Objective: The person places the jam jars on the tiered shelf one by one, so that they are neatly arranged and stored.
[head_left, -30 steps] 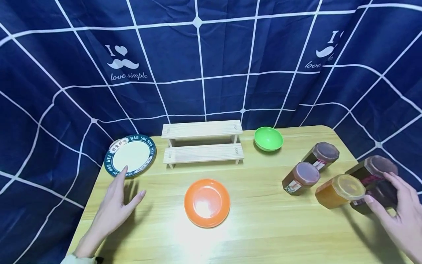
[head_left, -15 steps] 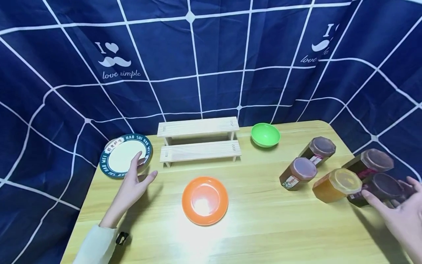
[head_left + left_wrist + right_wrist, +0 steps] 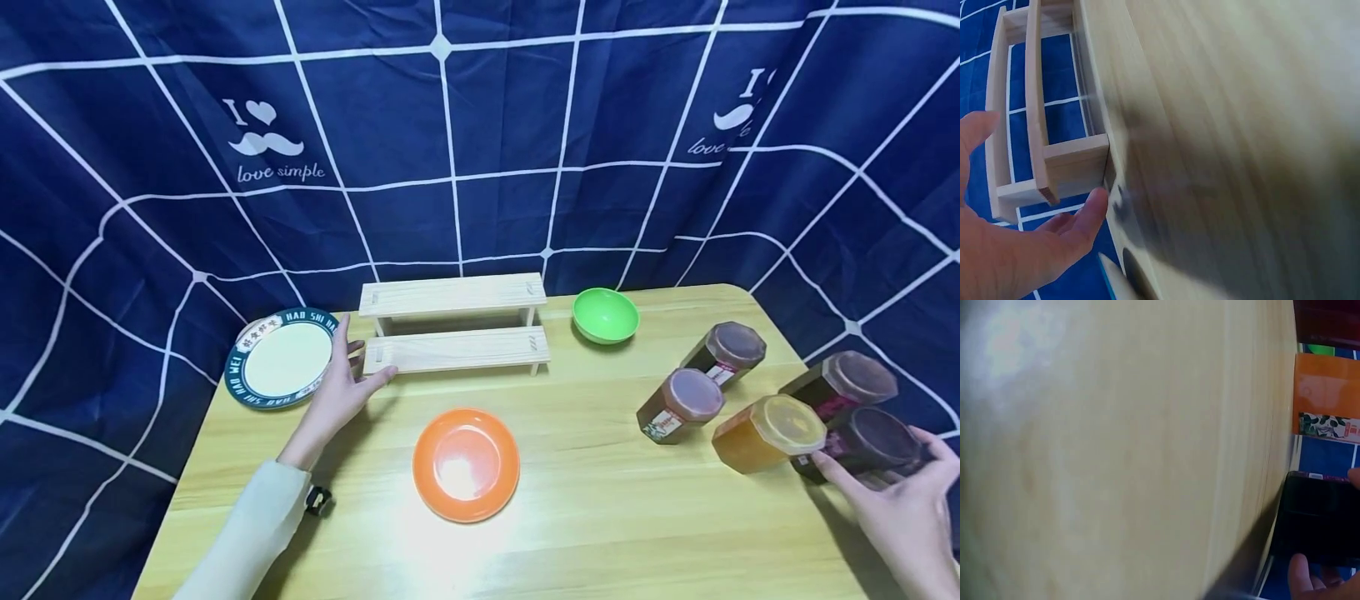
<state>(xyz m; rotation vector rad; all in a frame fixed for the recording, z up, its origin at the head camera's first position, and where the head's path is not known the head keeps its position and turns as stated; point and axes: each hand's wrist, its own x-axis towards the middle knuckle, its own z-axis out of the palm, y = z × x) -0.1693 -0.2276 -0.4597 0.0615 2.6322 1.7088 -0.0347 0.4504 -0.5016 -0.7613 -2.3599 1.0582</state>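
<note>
My left hand reaches to the left end of a two-tier wooden shelf, fingers extended and thumb spread apart. In the left wrist view, the thumb and fingers stand on either side of the shelf's end, with nothing held between them. On the far right, my right hand grips the nearest dark jar, thumb on one side and fingers on the other. The right wrist view shows fingertips along the side of this jar, which stands upright on the table.
An amber jar stands just left of the gripped one, and another dark jar right behind it. Two more jars are farther left. A green bowl, an orange plate and a blue-rimmed plate lie on the table.
My left hand has moved right and forward, from in front of the blue-rimmed plate to the shelf's left end. The right hand has closed around the dark jar's sides.
</note>
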